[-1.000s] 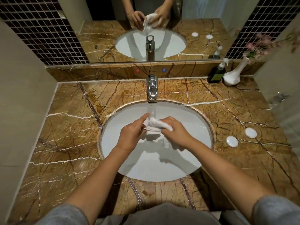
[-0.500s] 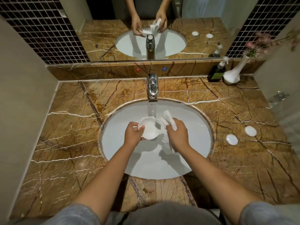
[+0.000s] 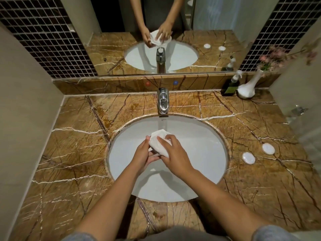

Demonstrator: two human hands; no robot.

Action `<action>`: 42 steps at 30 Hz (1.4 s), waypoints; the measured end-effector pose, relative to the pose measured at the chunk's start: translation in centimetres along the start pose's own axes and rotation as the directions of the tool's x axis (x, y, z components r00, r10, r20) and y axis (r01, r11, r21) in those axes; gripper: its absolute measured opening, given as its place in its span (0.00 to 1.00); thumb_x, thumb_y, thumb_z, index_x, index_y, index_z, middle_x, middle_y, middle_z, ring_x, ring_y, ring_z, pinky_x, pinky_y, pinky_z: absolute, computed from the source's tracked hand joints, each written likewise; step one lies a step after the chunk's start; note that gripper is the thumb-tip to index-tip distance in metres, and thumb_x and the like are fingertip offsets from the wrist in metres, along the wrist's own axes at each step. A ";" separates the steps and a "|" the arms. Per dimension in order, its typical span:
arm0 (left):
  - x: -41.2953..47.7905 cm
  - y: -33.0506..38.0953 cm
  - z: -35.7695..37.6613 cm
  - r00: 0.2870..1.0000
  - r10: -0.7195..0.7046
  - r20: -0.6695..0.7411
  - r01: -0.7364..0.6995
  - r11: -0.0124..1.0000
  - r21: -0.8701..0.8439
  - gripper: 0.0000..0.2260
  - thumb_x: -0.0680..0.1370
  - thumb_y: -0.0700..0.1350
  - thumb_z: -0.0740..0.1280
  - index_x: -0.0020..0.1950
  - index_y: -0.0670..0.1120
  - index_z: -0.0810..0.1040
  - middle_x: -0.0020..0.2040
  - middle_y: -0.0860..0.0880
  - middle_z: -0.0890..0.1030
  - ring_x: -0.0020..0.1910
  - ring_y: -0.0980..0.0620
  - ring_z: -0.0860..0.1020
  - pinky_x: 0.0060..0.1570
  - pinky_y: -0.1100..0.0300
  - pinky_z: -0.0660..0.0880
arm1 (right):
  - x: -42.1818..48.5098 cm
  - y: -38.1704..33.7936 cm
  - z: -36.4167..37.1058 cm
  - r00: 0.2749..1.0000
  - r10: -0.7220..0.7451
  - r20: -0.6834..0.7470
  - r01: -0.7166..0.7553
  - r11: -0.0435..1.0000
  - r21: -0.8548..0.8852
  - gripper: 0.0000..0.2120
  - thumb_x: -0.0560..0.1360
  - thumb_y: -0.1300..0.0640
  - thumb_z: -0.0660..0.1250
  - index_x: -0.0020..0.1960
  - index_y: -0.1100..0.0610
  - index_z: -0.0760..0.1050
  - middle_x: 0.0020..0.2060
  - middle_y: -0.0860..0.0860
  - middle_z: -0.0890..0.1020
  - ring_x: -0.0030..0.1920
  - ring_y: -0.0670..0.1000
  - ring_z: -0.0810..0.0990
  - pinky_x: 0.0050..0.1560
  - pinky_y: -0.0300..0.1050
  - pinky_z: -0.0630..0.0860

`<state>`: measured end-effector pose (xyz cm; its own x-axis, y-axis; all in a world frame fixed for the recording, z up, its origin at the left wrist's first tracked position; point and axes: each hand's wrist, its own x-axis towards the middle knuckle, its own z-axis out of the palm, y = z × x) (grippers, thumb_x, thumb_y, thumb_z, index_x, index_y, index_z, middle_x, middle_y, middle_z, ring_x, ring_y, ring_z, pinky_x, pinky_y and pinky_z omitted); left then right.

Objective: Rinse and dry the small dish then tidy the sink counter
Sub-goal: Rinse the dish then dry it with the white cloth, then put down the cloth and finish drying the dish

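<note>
Over the white sink basin (image 3: 199,153) my left hand (image 3: 144,156) holds a small white dish (image 3: 160,132) from below; only its far rim shows. My right hand (image 3: 175,153) presses a white paper towel (image 3: 159,146) down onto the dish, covering most of it. Both hands are held above the middle of the basin, in front of the chrome faucet (image 3: 163,101). A thin stream of water seems to fall from the faucet just behind the dish.
Two small round white lids (image 3: 248,158) (image 3: 268,149) lie on the brown marble counter (image 3: 73,153) right of the basin. A dark pump bottle (image 3: 230,86) and a white vase with pink flowers (image 3: 247,89) stand at the back right. A mirror runs behind.
Half a second ago the dish and the towel were apart, one in each hand. Now the right hand has brought the towel over the dish and presses it there.
</note>
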<state>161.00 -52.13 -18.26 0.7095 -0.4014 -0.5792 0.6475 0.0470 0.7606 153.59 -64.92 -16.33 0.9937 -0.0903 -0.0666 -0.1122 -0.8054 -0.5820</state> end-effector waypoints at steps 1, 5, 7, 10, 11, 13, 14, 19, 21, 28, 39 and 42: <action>0.0 0.3 -0.2 1.000 -0.006 -0.006 0.006 1.000 0.009 0.19 0.82 0.55 0.54 0.64 0.45 0.75 0.57 0.43 0.81 0.51 0.45 0.83 0.43 0.53 0.82 | 0.1 0.1 -0.4 0.999 -0.036 0.027 0.036 0.999 -0.002 0.28 0.76 0.55 0.65 0.74 0.50 0.64 0.69 0.56 0.66 0.67 0.58 0.68 0.55 0.51 0.74; 0.4 0.7 -0.4 0.997 0.023 -0.067 -0.017 0.996 0.089 0.18 0.82 0.53 0.56 0.63 0.44 0.76 0.53 0.40 0.82 0.48 0.43 0.83 0.40 0.50 0.82 | 0.3 0.7 -1.6 0.982 -0.146 0.118 0.153 0.986 -0.059 0.25 0.74 0.56 0.65 0.71 0.48 0.68 0.67 0.54 0.69 0.65 0.56 0.70 0.52 0.49 0.74; 0.6 0.8 -0.5 0.992 0.067 -0.111 -0.049 0.987 0.156 0.18 0.82 0.52 0.57 0.62 0.41 0.76 0.48 0.40 0.81 0.37 0.49 0.82 0.30 0.56 0.80 | 0.4 1.1 -1.9 0.975 -0.158 0.156 0.175 0.979 -0.101 0.25 0.73 0.55 0.66 0.69 0.48 0.71 0.65 0.52 0.70 0.63 0.55 0.71 0.50 0.47 0.73; 1.0 1.0 -0.8 0.982 0.102 -0.158 -0.066 0.973 0.220 0.15 0.82 0.52 0.57 0.59 0.44 0.77 0.51 0.40 0.79 0.38 0.50 0.82 0.28 0.59 0.79 | 0.4 1.6 -2.2 0.978 -0.148 0.146 0.174 0.967 -0.185 0.22 0.72 0.55 0.66 0.66 0.48 0.74 0.62 0.53 0.73 0.59 0.56 0.74 0.46 0.46 0.71; 1.1 1.0 -1.0 0.979 0.102 -0.175 -0.061 0.972 0.225 0.14 0.82 0.52 0.57 0.58 0.46 0.77 0.55 0.40 0.79 0.45 0.46 0.82 0.29 0.57 0.81 | 0.5 1.7 -2.3 0.981 -0.140 0.137 0.168 0.961 -0.218 0.21 0.72 0.55 0.66 0.65 0.49 0.75 0.61 0.53 0.74 0.58 0.56 0.74 0.45 0.47 0.71; 1.3 0.9 -1.6 0.973 0.101 -0.209 -0.054 0.974 0.221 0.13 0.82 0.51 0.57 0.58 0.47 0.76 0.59 0.39 0.77 0.53 0.39 0.79 0.31 0.54 0.82 | 0.6 2.0 -2.3 0.986 -0.111 0.128 0.144 0.945 -0.292 0.20 0.72 0.55 0.66 0.63 0.50 0.76 0.59 0.54 0.74 0.57 0.58 0.75 0.44 0.48 0.71; 1.3 0.8 -2.0 0.969 0.098 -0.228 -0.048 0.976 0.214 0.13 0.82 0.51 0.58 0.58 0.46 0.76 0.60 0.39 0.75 0.55 0.37 0.78 0.31 0.52 0.82 | 0.7 2.1 -2.2 0.989 -0.085 0.121 0.121 0.935 -0.334 0.18 0.72 0.55 0.65 0.62 0.51 0.77 0.58 0.54 0.74 0.56 0.58 0.74 0.43 0.48 0.71; 0.7 0.9 -4.7 0.947 0.038 -0.318 -0.007 0.995 0.097 0.15 0.81 0.52 0.59 0.64 0.47 0.73 0.63 0.41 0.70 0.56 0.36 0.74 0.28 0.51 0.82 | 1.3 2.5 -2.0 0.978 0.201 -0.058 -0.208 0.965 -0.159 0.16 0.73 0.56 0.64 0.60 0.52 0.77 0.54 0.54 0.72 0.53 0.57 0.74 0.40 0.45 0.70; 0.3 0.9 -5.8 0.943 0.025 -0.333 -0.013 0.999 0.040 0.16 0.81 0.53 0.59 0.66 0.47 0.72 0.62 0.41 0.71 0.54 0.37 0.75 0.27 0.53 0.82 | 1.8 1.8 -1.5 0.960 0.272 -0.071 -0.274 0.962 -0.015 0.17 0.73 0.55 0.65 0.62 0.51 0.76 0.54 0.54 0.72 0.52 0.58 0.76 0.42 0.46 0.73; -2.3 1.9 -9.5 0.879 0.020 -0.476 -0.135 0.969 -0.208 0.13 0.81 0.54 0.59 0.61 0.49 0.72 0.63 0.41 0.73 0.56 0.37 0.76 0.29 0.52 0.82 | 4.8 -5.3 4.4 0.984 0.164 0.073 -0.173 0.977 0.125 0.21 0.75 0.54 0.65 0.67 0.50 0.72 0.61 0.56 0.73 0.58 0.57 0.75 0.55 0.49 0.73; -10.5 4.3 -20.6 0.714 0.058 -0.697 -0.350 0.893 -0.284 0.11 0.82 0.52 0.58 0.60 0.48 0.69 0.60 0.42 0.71 0.57 0.39 0.73 0.29 0.54 0.82 | 6.6 -18.9 14.0 0.989 -0.032 0.144 -0.012 0.956 0.292 0.21 0.74 0.52 0.68 0.67 0.52 0.73 0.66 0.58 0.71 0.61 0.60 0.75 0.61 0.51 0.73; -12.7 4.0 -23.0 0.685 0.050 -0.727 -0.373 0.881 -0.291 0.12 0.81 0.53 0.59 0.60 0.48 0.70 0.63 0.41 0.70 0.60 0.37 0.73 0.29 0.54 0.82 | 6.9 -21.8 16.0 0.982 -0.099 0.160 0.054 0.963 0.265 0.22 0.72 0.55 0.69 0.66 0.53 0.73 0.62 0.59 0.71 0.60 0.60 0.74 0.60 0.51 0.71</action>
<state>160.95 -25.82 -14.59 0.7203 0.3921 -0.5722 0.3867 0.4578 0.8006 162.90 -38.61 -17.07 0.9868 0.0848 -0.1379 -0.0551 -0.6251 -0.7786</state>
